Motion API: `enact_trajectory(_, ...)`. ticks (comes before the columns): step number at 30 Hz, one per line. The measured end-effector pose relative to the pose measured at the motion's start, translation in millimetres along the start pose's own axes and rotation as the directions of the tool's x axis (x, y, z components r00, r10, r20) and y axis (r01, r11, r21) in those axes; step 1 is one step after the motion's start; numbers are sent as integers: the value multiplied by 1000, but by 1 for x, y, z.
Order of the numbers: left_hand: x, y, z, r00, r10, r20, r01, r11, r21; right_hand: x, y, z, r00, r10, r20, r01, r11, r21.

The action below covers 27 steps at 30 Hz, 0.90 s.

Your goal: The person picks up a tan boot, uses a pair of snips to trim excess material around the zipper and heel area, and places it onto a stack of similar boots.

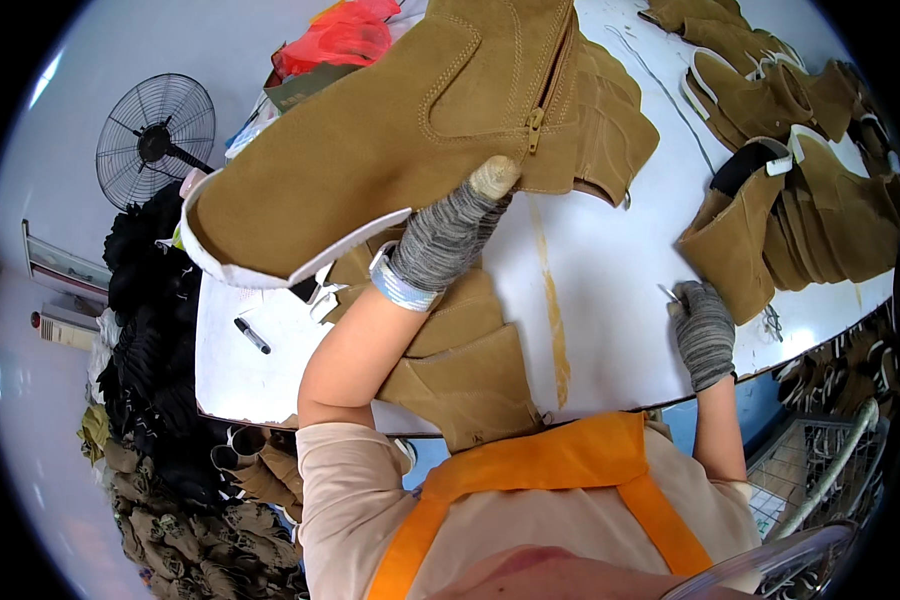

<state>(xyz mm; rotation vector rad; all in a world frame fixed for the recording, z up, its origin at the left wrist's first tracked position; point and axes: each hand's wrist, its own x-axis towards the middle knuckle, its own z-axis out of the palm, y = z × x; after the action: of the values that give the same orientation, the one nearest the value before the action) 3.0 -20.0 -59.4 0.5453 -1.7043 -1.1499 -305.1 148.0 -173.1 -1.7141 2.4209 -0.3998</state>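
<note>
A tan suede boot upper point(370, 120) with a side zipper and white edging is raised close in front of me. My left hand point(450, 232), in a grey knit glove, grips its lower edge; the thumb shows and the other fingers are behind the suede. My right hand point(705, 335), gloved alike, is low over the right side of the white table point(610, 300). Its fingers are closed around a thin tool with a pale metal tip point(667, 292), mostly hidden in the glove. More tan uppers point(465, 375) lie stacked beneath my left forearm.
Piled boot uppers point(830, 220) cover the table's right side, beside a small metal object point(773, 322). A black marker point(252, 336) lies at left. Dark piles point(155, 320) and a fan point(155, 143) stand beyond the left edge; a wire cart point(810, 465) is at lower right.
</note>
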Motion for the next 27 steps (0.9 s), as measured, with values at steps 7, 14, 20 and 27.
enact_trajectory(7, 6, -3, 10, 995, 77, 65, -74, 996, -42, 23, -81, -50, 865, -204, -459, 480, 603, 637)
enact_trajectory(14, 0, 1, 17, 998, -52, 27, 53, 998, -16, 61, -163, -97, 376, -379, -846, 714, 700, 4)
enact_trajectory(20, 0, -14, 14, 996, -38, 87, 22, 983, 181, 71, -172, -72, 434, -355, -828, 766, 629, 132)
enact_trajectory(27, 3, -18, 12, 984, -115, 137, 129, 987, -99, 78, -162, -72, 510, -304, -805, 703, 687, 186)
